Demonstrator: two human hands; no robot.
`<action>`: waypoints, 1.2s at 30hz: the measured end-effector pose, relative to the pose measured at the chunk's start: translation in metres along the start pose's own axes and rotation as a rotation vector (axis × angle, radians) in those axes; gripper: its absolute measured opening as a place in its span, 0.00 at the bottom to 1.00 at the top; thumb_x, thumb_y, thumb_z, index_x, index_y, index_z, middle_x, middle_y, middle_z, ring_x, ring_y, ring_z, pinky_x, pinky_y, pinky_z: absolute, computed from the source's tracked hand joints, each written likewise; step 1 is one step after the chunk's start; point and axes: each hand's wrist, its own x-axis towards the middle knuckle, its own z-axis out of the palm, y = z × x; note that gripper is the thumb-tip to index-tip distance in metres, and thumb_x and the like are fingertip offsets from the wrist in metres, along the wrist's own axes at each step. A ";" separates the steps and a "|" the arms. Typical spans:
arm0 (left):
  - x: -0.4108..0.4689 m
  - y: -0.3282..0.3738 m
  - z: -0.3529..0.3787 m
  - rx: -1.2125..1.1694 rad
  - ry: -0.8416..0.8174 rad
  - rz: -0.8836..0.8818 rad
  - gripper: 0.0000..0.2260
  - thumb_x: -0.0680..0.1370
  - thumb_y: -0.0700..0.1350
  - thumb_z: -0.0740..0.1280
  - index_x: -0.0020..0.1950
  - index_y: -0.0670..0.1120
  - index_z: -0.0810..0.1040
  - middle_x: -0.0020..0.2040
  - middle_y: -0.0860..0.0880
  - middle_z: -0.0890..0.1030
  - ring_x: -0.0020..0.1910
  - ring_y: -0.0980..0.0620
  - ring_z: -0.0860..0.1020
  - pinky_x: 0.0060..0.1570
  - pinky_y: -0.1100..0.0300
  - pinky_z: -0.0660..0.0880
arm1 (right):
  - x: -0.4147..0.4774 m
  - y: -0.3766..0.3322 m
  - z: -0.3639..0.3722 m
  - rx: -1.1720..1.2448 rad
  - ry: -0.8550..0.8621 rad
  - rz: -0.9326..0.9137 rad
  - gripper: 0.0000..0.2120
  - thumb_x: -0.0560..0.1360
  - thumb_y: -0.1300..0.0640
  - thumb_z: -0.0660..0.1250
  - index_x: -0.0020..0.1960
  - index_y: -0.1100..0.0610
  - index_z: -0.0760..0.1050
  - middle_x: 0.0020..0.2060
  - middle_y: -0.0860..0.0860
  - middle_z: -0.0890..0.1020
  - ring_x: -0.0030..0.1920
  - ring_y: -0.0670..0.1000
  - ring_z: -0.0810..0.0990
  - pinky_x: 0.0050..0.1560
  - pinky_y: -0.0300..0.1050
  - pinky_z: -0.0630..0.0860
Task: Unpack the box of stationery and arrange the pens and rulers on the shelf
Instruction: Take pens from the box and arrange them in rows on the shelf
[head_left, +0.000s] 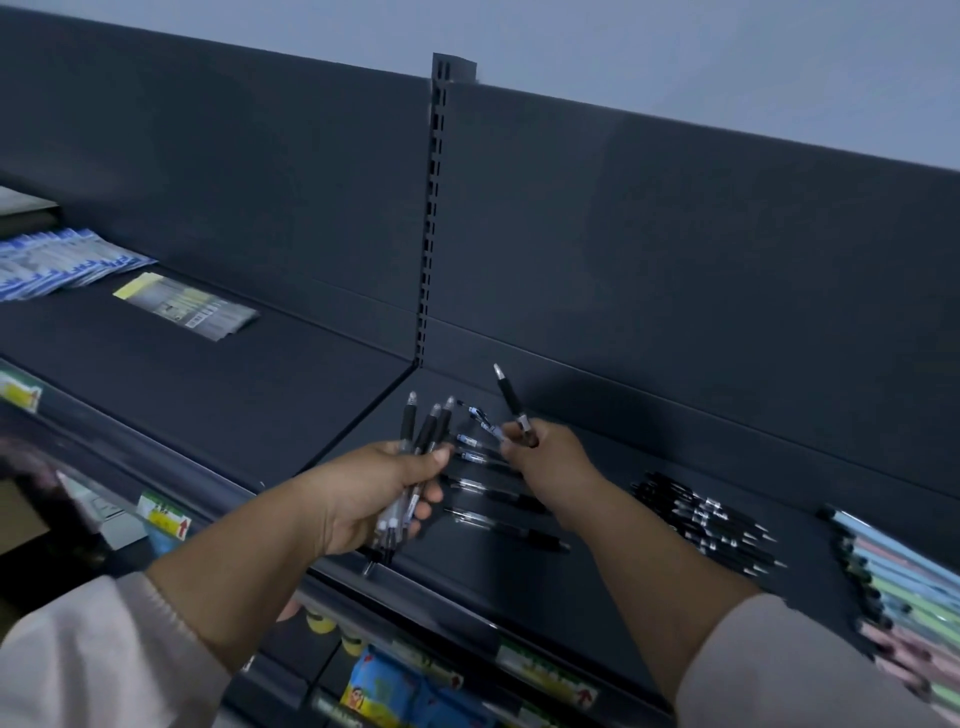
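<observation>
My left hand (382, 493) grips a bundle of black-grip pens (423, 436), tips pointing up, above the front of the dark shelf (519, 577). My right hand (545, 457) pinches a single black pen (511, 402), held tilted over the shelf. Under and between the hands, several clear pens with black grips (498, 506) lie spaced out in a column on the shelf.
A tight row of black pens (706, 522) lies to the right, then pastel-coloured pens (898, 597) at the far right edge. On the left shelf section are a yellow-and-grey packet (187, 306) and blue packets (57, 262). Price labels (163, 519) line the shelf front; goods sit on shelves below.
</observation>
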 end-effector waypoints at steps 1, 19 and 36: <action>0.000 0.000 0.000 0.005 -0.001 0.006 0.18 0.77 0.47 0.67 0.65 0.42 0.74 0.31 0.50 0.77 0.29 0.54 0.73 0.29 0.62 0.72 | 0.002 -0.002 0.001 -0.014 0.023 -0.019 0.06 0.77 0.60 0.66 0.46 0.49 0.74 0.41 0.46 0.78 0.45 0.47 0.76 0.47 0.39 0.70; 0.007 0.015 0.023 0.111 -0.261 -0.072 0.13 0.80 0.51 0.61 0.54 0.41 0.75 0.41 0.42 0.82 0.31 0.50 0.77 0.28 0.61 0.75 | -0.023 -0.026 -0.023 0.224 -0.197 -0.006 0.05 0.77 0.63 0.65 0.49 0.54 0.76 0.34 0.48 0.77 0.28 0.44 0.73 0.28 0.36 0.69; 0.018 0.007 0.014 -0.050 0.107 0.074 0.10 0.79 0.32 0.61 0.56 0.42 0.77 0.40 0.43 0.82 0.26 0.53 0.80 0.22 0.66 0.74 | -0.015 0.009 -0.033 0.425 0.078 0.151 0.06 0.76 0.65 0.67 0.47 0.56 0.74 0.35 0.51 0.78 0.28 0.46 0.76 0.25 0.35 0.71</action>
